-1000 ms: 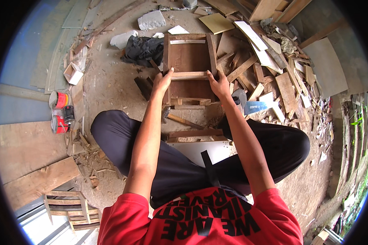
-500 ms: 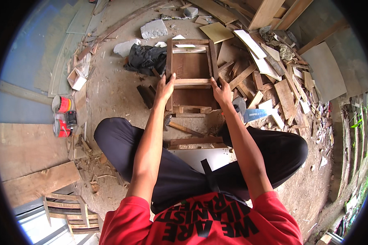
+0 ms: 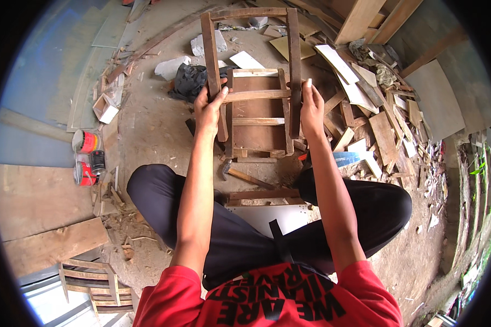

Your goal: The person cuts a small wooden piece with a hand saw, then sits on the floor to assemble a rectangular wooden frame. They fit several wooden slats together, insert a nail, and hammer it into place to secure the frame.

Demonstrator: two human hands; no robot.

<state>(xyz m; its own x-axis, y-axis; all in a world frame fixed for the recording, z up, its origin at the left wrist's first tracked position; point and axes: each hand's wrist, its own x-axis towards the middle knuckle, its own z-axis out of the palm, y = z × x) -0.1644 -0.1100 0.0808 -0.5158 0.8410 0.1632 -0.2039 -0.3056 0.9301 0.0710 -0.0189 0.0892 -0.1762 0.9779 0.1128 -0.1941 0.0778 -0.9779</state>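
Observation:
A brown wooden frame, with two long side rails, a top rail and a crossbar, is held up in front of me. My left hand grips its left rail near the crossbar. On the opposite rail, my right hand holds on, its thumb upright and some fingers hidden. Below and behind lies a second wooden frame with pale crosspieces, partly covered by the raised one. A hammer with a wooden handle rests on the floor between my knees. Close to my right knee is a blue saw blade.
Scrap wood is heaped on the right. Red and black cans stand at the left. Further off are a black plastic bag and grey blocks. A white board lies between my legs, with wood pieces at its far edge.
Both hands have lifted the wooden frame up toward me, so it looks larger and the second frame beneath now shows apart from it. My right hand has shifted slightly outward.

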